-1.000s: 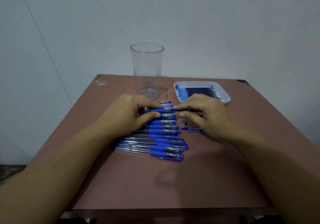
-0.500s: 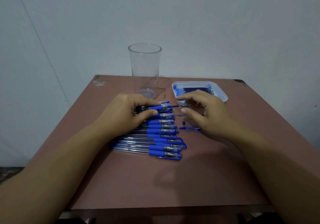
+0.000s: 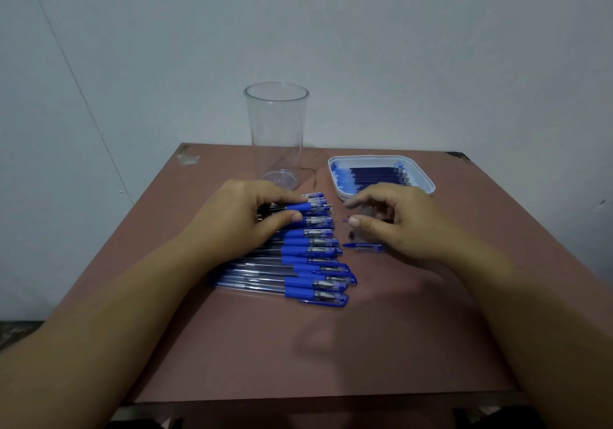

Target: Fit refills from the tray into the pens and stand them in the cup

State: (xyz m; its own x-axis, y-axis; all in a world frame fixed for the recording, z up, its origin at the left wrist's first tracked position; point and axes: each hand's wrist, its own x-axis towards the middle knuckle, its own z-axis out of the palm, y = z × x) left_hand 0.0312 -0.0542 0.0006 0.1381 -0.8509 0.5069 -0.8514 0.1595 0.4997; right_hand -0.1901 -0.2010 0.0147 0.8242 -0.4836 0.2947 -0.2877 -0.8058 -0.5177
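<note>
Many pens lie in a row on the worktop. The left hand pinches one light, probably slippery pen at its blue rubber grip, likely the surest hold. The right hand hovers curled beside it; whether it holds anything is unclear.

Blue-gripped clear pens, clear cup, reddish-brown table.

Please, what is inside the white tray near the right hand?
The tray holds dark blue refills lying side by side. The right hand covers its near edge, so anything lying there cannot be seen.
</note>
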